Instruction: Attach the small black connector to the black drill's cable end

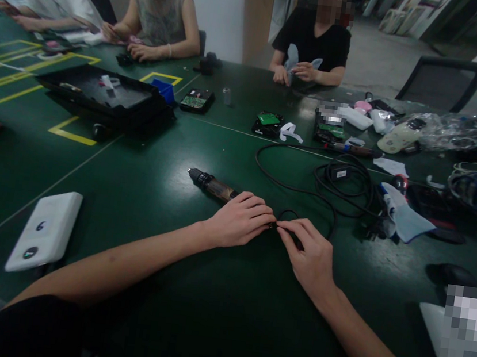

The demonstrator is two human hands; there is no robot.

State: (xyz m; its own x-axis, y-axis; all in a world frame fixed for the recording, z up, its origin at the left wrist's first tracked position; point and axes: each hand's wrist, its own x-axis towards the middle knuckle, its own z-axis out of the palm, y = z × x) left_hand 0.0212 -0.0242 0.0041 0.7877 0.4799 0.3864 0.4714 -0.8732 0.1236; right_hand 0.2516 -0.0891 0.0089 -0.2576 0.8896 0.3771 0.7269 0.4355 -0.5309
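An electric screwdriver (215, 187) lies on the green table, its chuck end pointing to the far left. My left hand (244, 221) is closed over its rear part, which the fingers cover. Just right of it, my right hand (310, 254) pinches the end of a black cable (289, 212) between thumb and fingers, right at the screwdriver's tail. The fingertips of both hands nearly meet there, and whether the plug sits in the tool cannot be made out. From there the black cable runs back to a loose coil (344, 183) on the right.
A white power bank (46, 231) lies at the left. Beyond are a black tray (100, 98), hard drives (269, 123) and a second screwdriver (350, 150). Clutter with plastic bags (448, 135) fills the right. Across the table sits a person in black (310, 48); others sit at the far left.
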